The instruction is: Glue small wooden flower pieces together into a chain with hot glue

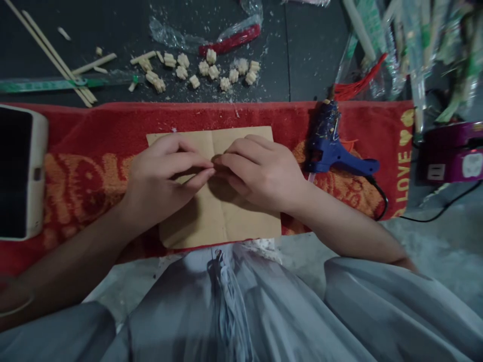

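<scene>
- Left hand (162, 176): enters across the left edge of the cardboard sheet (245, 226), back upward, fingers bent; thumb and forefinger narrow to a point near the sheet's middle.
- Right hand (266, 173): crosses the sheet's right edge, knuckles raised and fingers curled downward, the thumb partly hidden beneath.
- Fingertips: those of both hands meet, or nearly so, above the central crease, slightly nearer the far edge. Whether they pinch anything cannot be told, as the fingers hide the spot.
- Forearms: slant inward from the near side, one from each side, over the near edge of the red towel (94, 120).
- Cardboard sheet: lies flat on the towel, its near edge close to the towel's near edge.
- Surroundings: a blue glue gun (326, 143) lies toward the towel's right end, a phone (17, 171) at its left; small pale ridged pieces (213, 72) lie scattered beyond its far edge.
</scene>
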`<state>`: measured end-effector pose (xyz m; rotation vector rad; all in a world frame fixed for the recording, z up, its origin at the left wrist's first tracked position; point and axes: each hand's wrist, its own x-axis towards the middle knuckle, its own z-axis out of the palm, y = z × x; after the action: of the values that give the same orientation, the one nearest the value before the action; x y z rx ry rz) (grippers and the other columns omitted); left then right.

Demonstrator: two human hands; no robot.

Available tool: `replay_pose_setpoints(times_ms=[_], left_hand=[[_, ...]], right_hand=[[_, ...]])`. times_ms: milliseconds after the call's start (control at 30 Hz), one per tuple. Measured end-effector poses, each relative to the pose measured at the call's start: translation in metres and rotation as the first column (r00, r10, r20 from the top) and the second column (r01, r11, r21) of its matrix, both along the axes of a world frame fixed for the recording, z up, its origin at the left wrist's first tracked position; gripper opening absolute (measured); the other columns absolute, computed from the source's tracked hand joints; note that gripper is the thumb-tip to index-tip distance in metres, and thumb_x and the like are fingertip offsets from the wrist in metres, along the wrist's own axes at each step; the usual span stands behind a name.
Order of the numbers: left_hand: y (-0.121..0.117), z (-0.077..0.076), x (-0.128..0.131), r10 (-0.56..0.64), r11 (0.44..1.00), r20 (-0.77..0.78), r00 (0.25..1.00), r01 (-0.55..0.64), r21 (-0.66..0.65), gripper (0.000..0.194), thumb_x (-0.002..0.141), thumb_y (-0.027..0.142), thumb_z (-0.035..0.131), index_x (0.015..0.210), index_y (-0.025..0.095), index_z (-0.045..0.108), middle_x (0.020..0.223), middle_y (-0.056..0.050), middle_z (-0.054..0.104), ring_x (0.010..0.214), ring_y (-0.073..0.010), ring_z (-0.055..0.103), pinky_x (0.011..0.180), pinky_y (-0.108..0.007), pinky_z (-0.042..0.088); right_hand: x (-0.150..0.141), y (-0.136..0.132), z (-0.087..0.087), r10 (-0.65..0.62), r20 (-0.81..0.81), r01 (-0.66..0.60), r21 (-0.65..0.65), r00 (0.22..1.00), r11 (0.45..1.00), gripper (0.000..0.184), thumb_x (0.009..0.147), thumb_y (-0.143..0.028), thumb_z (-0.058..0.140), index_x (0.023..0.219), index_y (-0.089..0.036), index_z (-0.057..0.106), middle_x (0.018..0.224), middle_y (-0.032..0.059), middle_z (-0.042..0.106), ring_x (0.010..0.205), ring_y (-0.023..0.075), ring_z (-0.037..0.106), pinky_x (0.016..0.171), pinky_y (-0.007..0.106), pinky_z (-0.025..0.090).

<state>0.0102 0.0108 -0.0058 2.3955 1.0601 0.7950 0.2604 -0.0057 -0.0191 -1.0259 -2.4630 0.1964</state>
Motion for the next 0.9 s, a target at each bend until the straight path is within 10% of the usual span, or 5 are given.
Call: replay_pose_setpoints(times_ms=[300,633,767,900], left_hand=[[0.014,0.002,-0.003,0.209,0.965,0.135,0.969,-0.182,-0.191,0.017,0.105,0.033,0.079,0.091,0.024,0.085,0.09,0.0,0.08,0.071,-0.011,0.065,0.058,-0.024,0.051],[0.042,0.003,-0.04,0.495,0.86,-0.033,0.868,-0.484,0.158,0.026,0.099,0.037,0.088,0.081,0.023,0.074,0.081,0.003,0.07,0.086,-0.0178,0.071,0.077,-0.038,0.06],[0.035,0.008,-0.044,0.482,0.867,-0.153,0.863,-0.445,0.223,0.003,0.099,0.026,0.081,0.098,0.026,0.084,0.098,0.0,0.076,0.09,-0.0198,0.072,0.076,-0.039,0.059],[0.021,0.007,-0.031,0.173,0.927,-0.015,0.985,-0.158,0.341,0.018,0.108,0.02,0.072,0.114,0.027,0.088,0.108,-0.002,0.08,0.097,-0.0196,0.075,0.081,-0.036,0.061]], right_hand=[[0.002,0.009,-0.005,0.063,-0.028,-0.056,0.196,0.998,0.979,0.043,0.124,-0.025,0.044,0.103,-0.018,0.081,0.097,0.0068,0.079,0.085,0.0177,0.064,0.077,0.034,0.051],[0.005,0.01,-0.009,0.074,-0.063,-0.064,0.155,0.995,0.986,0.041,0.123,-0.026,0.045,0.105,-0.016,0.08,0.098,0.0082,0.076,0.089,0.0206,0.064,0.082,0.035,0.052],[0.006,0.012,-0.01,0.077,-0.094,-0.067,0.108,0.993,0.992,0.04,0.123,-0.028,0.046,0.107,-0.016,0.08,0.099,0.0086,0.077,0.091,0.0209,0.066,0.082,0.036,0.052],[0.007,0.013,-0.012,0.074,-0.107,-0.066,0.071,0.992,0.995,0.038,0.124,-0.032,0.047,0.109,-0.017,0.079,0.1,0.0076,0.075,0.091,0.02,0.065,0.082,0.034,0.051]])
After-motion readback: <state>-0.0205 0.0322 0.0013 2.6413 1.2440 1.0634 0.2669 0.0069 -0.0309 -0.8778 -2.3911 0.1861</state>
